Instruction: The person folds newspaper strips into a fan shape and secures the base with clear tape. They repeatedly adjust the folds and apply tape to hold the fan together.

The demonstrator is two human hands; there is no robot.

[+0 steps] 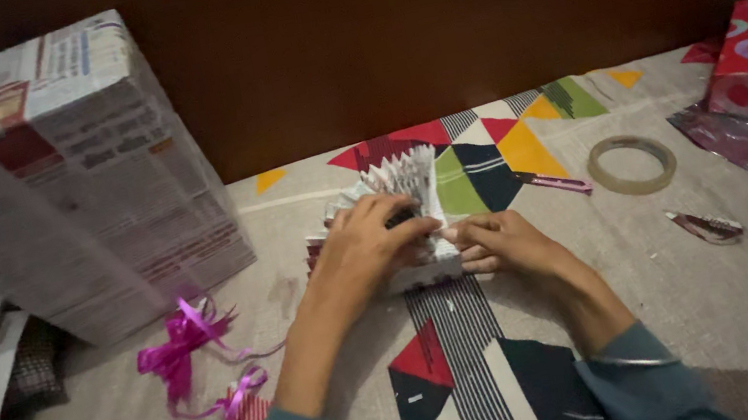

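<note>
Left hand (pixel 361 242): clamped over pleated paper fan (pixel 402 197) | Right hand (pixel 499 242): pinching fan's base edge | Handling: judged light, crushable; grip at folded base | Tape ring (pixel 631 164): well right of right hand

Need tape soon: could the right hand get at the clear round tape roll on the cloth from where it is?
Probably yes. The clear round tape roll lies flat on the patterned cloth, right of the right hand, with only bare cloth between. That hand would first have to release the pleated white paper fan.
</note>
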